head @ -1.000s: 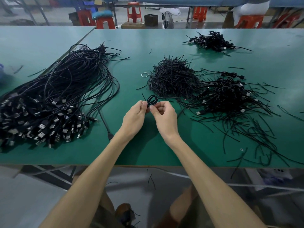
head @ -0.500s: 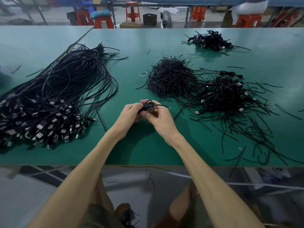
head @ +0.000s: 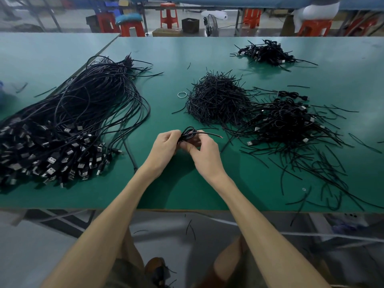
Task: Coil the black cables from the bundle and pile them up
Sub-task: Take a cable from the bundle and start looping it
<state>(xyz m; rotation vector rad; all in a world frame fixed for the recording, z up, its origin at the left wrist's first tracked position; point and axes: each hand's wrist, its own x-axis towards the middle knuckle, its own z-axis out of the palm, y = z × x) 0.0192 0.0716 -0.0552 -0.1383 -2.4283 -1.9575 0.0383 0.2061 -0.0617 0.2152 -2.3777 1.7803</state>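
Note:
A small coiled black cable sits between my two hands above the green table. My left hand grips the coil from the left. My right hand pinches it from the right, and the cable's bare end sticks out to the right. The big bundle of uncoiled black cables with USB plugs lies at the left. A pile of coiled cables lies to the right of my hands.
A heap of short black ties lies behind my hands, with a metal ring beside it. Another small cable pile sits far back right. Loose ties are scattered at the front right. Red stools stand beyond the table.
My hands have drawn slightly toward me with the coil. The coil has been gathered tighter, and its loose end now points right.

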